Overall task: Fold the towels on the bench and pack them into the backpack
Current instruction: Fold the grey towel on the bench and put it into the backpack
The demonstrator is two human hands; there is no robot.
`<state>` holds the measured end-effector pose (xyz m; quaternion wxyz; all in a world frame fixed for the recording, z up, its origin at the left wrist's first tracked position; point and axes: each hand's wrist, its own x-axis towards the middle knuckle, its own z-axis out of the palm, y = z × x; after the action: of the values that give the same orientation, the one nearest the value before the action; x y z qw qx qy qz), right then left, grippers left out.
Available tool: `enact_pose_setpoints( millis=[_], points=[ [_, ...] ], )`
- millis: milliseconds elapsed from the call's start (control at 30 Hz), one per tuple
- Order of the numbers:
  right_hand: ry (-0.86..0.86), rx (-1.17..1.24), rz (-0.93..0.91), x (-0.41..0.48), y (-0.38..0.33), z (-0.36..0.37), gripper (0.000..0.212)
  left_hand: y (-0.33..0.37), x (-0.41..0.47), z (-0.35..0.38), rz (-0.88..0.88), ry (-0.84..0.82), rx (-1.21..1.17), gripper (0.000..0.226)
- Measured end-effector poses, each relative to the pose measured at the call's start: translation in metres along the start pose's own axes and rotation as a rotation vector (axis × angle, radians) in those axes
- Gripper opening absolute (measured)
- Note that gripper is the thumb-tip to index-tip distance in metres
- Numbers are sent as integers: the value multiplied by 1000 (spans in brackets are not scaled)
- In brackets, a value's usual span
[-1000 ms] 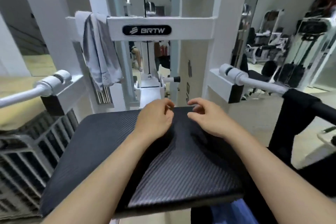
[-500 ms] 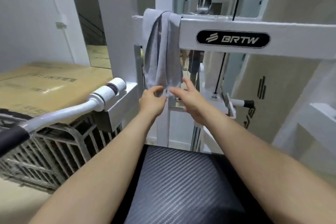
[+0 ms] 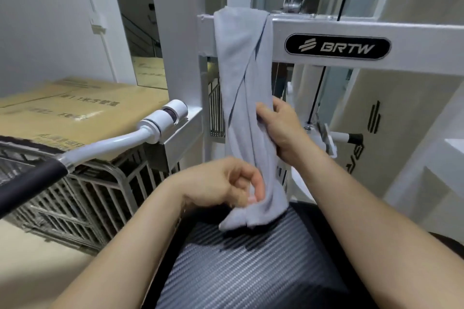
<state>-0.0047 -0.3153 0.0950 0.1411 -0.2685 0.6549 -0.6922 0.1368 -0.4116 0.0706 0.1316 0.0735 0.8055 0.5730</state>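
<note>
A light grey towel (image 3: pixel 242 78) hangs over the white crossbar (image 3: pixel 414 40) of a gym machine and reaches down to the black padded bench (image 3: pixel 238 271). My right hand (image 3: pixel 281 130) grips the towel at mid height from its right side. My left hand (image 3: pixel 221 184) has curled fingers at the towel's lower end, pinching its edge just above the bench. The backpack is out of view.
A white lever arm with a black grip (image 3: pixel 82 153) juts out to the left. Behind it lie a cardboard box (image 3: pixel 62 113) and stacked metal racks (image 3: pixel 75 203). A small handle (image 3: pixel 346 137) sticks out at the right.
Both hands left the bench pad and reached up to the hanging towel. The right hand now grips it higher, the left hand lower, and the towel's lower end has come down onto the bench.
</note>
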Motion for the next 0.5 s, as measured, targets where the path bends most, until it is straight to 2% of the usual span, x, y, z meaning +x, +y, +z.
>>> enact_pose_setpoints(
  millis=[67, 133, 200, 267, 333, 367, 433, 467, 500],
  points=[
    [-90, -210, -21, -27, -4, 0, 21, 8, -12, 27, -23, -163, 8, 16],
    [-241, -478, -20, -56, 0, -2, 37, 16, -20, 55, -25, -269, -12, 19],
    [-361, -664, -66, -85, 5, -8, 45, 21, -28, 81, -25, -301, -9, 18],
    [-453, -704, -85, -115, 8, -17, 44, 26, -38, 104, -12, -279, 12, 13],
    [-529, -666, 16, -148, 2, -27, 37, 30, -48, 126, 27, -119, -22, 15],
    [-578, -621, 54, -164, -1, -34, 33, 32, -53, 135, 50, 53, -84, 14],
    [-632, -568, 56, -198, -5, -49, 26, 32, -64, 149, 156, 516, -140, 7],
    [-646, -550, 60, -217, -8, -59, 26, 30, -69, 156, 238, 722, -37, 16],
    [-676, -510, 77, -236, -12, -68, 26, 30, -73, 164, 299, 837, 172, 32]
  ],
)
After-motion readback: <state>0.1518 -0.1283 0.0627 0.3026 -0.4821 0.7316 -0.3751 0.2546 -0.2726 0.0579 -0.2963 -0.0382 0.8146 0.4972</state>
